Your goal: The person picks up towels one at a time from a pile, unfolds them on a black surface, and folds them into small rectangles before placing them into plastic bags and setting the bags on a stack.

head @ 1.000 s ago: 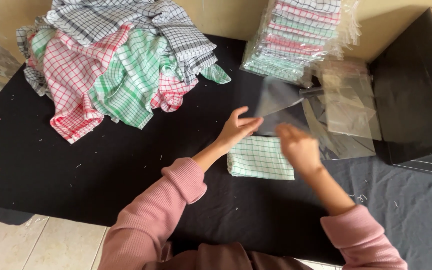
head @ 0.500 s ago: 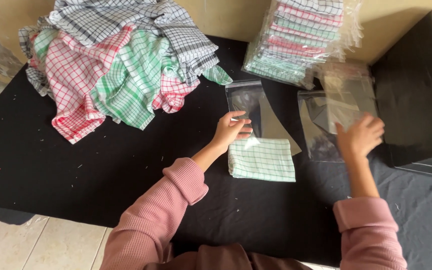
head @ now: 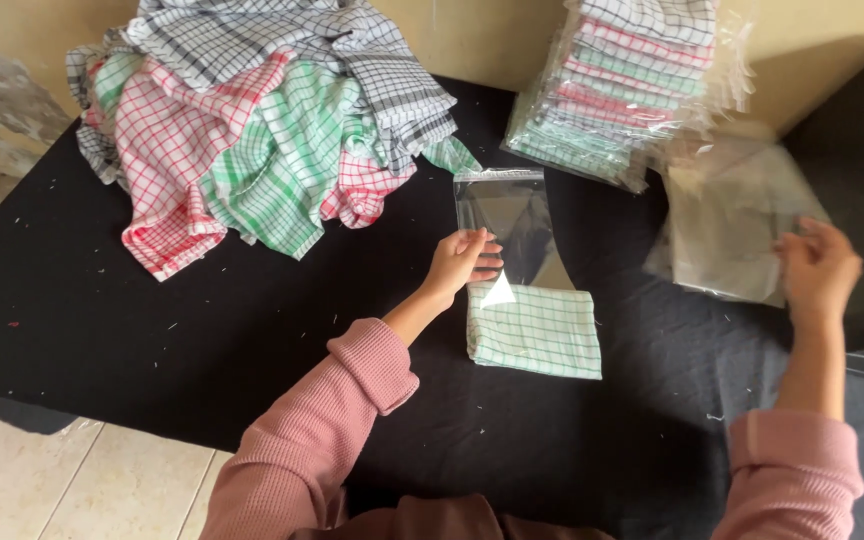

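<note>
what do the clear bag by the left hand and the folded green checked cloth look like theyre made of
The clear bag looks like thin glossy plastic film: the dark table shows through it and it catches white glare. The folded green checked cloth looks like matte woven fabric, probably cotton, with a grid of woven lines and soft folded edges.

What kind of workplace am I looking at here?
Probably a small home packing spot: a black cloth-covered table on a tiled floor holds a heap of loose checked cloths, a stack of bagged checked cloths and empty clear plastic bags.
</note>
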